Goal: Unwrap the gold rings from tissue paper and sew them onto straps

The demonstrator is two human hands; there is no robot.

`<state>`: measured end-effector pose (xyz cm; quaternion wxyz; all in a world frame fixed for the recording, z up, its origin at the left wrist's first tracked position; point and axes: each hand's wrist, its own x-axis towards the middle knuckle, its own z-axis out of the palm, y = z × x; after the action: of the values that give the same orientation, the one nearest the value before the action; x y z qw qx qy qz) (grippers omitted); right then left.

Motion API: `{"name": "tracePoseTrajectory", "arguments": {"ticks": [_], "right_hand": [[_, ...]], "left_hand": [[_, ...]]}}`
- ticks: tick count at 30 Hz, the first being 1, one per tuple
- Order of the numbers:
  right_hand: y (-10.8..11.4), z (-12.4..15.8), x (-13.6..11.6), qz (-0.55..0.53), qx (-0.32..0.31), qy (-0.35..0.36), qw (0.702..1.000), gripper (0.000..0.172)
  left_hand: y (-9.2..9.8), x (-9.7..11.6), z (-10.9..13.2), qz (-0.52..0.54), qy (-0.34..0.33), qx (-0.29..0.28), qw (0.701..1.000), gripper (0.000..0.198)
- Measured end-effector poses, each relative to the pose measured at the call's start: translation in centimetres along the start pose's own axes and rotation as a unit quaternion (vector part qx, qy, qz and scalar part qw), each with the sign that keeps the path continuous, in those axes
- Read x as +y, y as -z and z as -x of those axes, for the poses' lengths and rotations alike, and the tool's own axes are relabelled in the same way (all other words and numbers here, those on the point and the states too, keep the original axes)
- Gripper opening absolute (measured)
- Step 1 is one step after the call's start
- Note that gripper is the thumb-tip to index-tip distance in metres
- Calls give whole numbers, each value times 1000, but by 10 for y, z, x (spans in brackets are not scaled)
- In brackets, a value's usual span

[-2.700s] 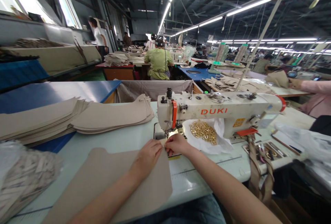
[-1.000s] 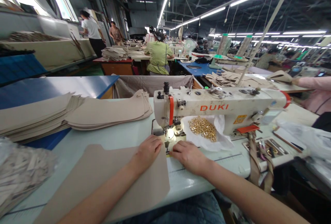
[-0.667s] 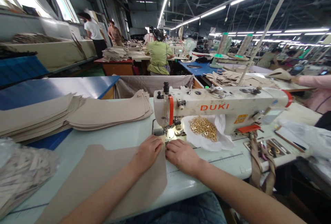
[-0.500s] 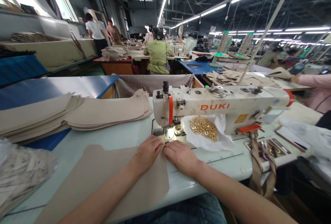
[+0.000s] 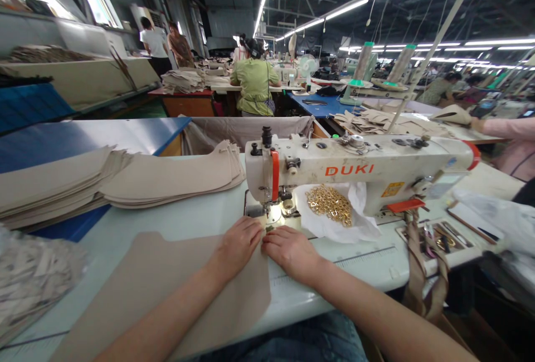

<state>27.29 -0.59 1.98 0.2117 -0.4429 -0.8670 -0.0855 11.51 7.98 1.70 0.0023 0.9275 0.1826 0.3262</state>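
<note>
A large beige panel (image 5: 175, 273) lies flat on the pale green table of the white sewing machine (image 5: 359, 156). My left hand (image 5: 240, 242) rests on the panel's upper right corner, fingers bent together just in front of the needle area (image 5: 271, 214). Close beside it, my right hand (image 5: 288, 248) has its fingers closed around something small and dark at the panel's edge, too small to name. The fingertips of both hands nearly meet. Gold metal rings (image 5: 330, 204) lie on white cloth (image 5: 363, 228) behind my right hand.
Stacks of beige panels (image 5: 171, 181) lie at the left, with a clear bag of scraps (image 5: 37, 278) nearer. A tray (image 5: 460, 242) with small tools and hanging straps (image 5: 418, 278) sits at the right. A person in green (image 5: 257, 86) sits ahead; a pink sleeve (image 5: 510, 128) shows at the right.
The view has shifted slightly. Both hands stay at the needle area with almost the same pose, and a small dark piece between the fingertips shows more clearly.
</note>
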Motion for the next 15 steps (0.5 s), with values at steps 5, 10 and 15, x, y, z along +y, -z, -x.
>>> {"name": "tracePoseTrajectory", "arguments": {"ticks": [5, 10, 15], "right_hand": [[1, 0, -1, -5, -2, -6, 1000, 9], [1, 0, -1, -7, -4, -9, 1000, 10], [0, 0, 0, -10, -12, -9, 1000, 6]], "left_hand": [[0, 0, -1, 2, -3, -4, 1000, 27], [-2, 0, -1, -1, -7, -6, 1000, 28], [-3, -1, 1, -9, -5, 0, 1000, 27]]}}
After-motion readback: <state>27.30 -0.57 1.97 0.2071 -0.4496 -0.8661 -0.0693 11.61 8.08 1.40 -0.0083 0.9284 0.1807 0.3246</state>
